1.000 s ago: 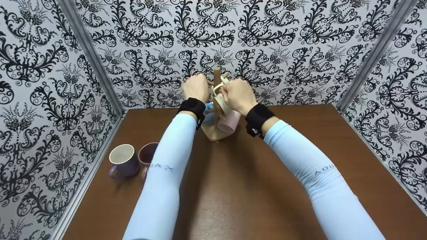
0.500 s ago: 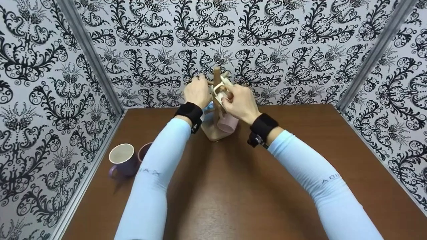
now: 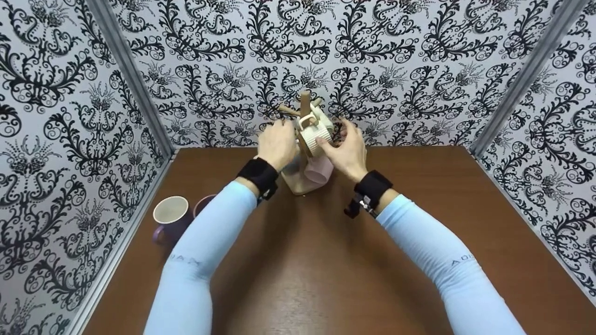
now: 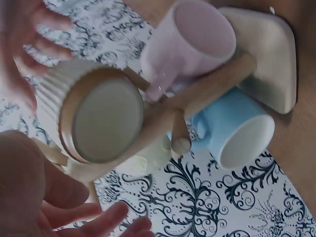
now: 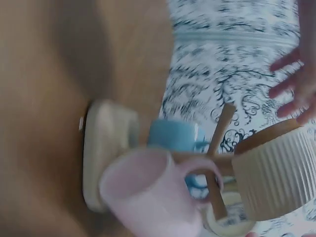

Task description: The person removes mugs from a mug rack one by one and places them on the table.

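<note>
A wooden mug tree [image 3: 305,103] stands at the back of the table. From it hangs a cream ribbed mug [image 3: 317,138] with a brown band around its base, its handle up by the post. My right hand [image 3: 349,151] is at that mug's right side, thumb against the ribs, fingers spread. Left of the post, my left hand [image 3: 278,144] has loosely extended fingers; the left wrist view shows its thumb [image 4: 64,187] close to the mug, contact unclear. Lower on the tree hang a pink mug [image 4: 197,42] and a light blue mug [image 4: 237,128]. Another pale mug [image 4: 143,160] is mostly hidden behind.
A purple mug [image 3: 171,217] stands upright at the table's left, and a darker mug [image 3: 203,204] beside it is mostly covered by my left sleeve. Patterned walls [image 3: 386,60] enclose the table [image 3: 316,260] at the back and sides. Bare wooden pegs [image 3: 288,110] stick out from the tree.
My right fingers have loosened from the ribbed mug and spread to its right. The left hand has dropped lower, exposing the upper left peg. The mug stays on the tree.
</note>
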Action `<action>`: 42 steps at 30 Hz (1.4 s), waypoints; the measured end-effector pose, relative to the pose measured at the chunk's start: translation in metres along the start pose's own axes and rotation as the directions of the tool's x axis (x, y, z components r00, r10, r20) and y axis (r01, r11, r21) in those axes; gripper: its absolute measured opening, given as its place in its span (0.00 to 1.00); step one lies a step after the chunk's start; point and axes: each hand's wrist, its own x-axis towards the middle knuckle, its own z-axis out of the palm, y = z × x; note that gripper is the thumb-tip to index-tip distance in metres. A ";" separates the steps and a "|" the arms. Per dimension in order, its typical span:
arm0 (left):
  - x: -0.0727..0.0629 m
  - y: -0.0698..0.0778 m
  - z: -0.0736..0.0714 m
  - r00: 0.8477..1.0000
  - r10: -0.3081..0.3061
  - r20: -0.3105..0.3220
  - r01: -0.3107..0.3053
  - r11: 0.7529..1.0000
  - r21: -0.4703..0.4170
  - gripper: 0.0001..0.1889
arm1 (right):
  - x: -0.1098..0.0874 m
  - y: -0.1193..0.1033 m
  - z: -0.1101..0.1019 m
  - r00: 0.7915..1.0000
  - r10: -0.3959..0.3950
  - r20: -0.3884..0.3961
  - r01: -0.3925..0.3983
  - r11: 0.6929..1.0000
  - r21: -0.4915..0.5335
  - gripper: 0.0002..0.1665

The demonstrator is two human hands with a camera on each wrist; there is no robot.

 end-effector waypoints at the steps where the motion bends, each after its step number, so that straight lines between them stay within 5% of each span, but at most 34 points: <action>1: -0.005 0.000 0.000 1.000 -0.003 0.024 0.003 1.000 0.002 0.23 | -0.001 0.001 0.001 0.999 0.049 0.011 -0.050 0.998 0.050 0.55; 4: -0.019 -0.002 0.002 0.996 -0.010 0.086 0.009 1.000 0.009 0.23 | -0.002 0.002 0.003 0.976 0.206 0.076 -0.218 0.949 0.229 0.56; 7: -0.034 -0.004 0.011 0.994 -0.008 0.109 0.008 1.000 0.003 0.24 | -0.004 0.003 0.005 0.934 0.321 0.159 -0.358 0.849 0.389 0.58; 10: -0.049 -0.007 0.023 0.993 0.010 0.119 -0.009 1.000 -0.013 0.24 | -0.005 0.003 0.007 0.898 0.380 0.221 -0.439 0.762 0.475 0.58; 14: -0.069 -0.012 0.039 0.987 0.045 0.152 -0.043 0.999 -0.016 0.20 | -0.007 0.002 0.010 0.861 0.424 0.280 -0.507 0.686 0.521 0.60; 18: -0.087 -0.015 0.049 0.980 0.086 0.180 -0.089 0.996 0.011 0.14 | -0.009 0.002 0.015 0.845 0.431 0.317 -0.534 0.638 0.556 0.60; 22: -0.102 -0.015 0.055 0.967 0.123 0.222 -0.139 0.989 0.056 0.19 | -0.012 0.003 0.019 0.835 0.434 0.338 -0.547 0.587 0.597 0.56; 28: -0.121 -0.013 0.066 0.941 0.143 0.307 -0.169 0.984 0.062 0.27 | -0.015 -0.001 0.027 0.798 0.456 0.393 -0.593 0.483 0.644 0.38; 33: -0.128 -0.013 0.077 0.938 0.137 0.319 -0.167 0.984 0.069 0.26 | -0.015 -0.006 0.030 0.795 0.447 0.409 -0.594 0.442 0.672 0.29; 38: -0.132 -0.014 0.086 0.934 0.145 0.326 -0.173 0.983 0.059 0.26 | -0.013 -0.009 0.033 0.791 0.463 0.400 -0.591 0.406 0.697 0.28; 42: -0.134 -0.015 0.087 0.934 0.141 0.329 -0.180 0.979 0.092 0.28 | -0.008 -0.014 0.037 0.792 0.460 0.401 -0.577 0.352 0.737 0.38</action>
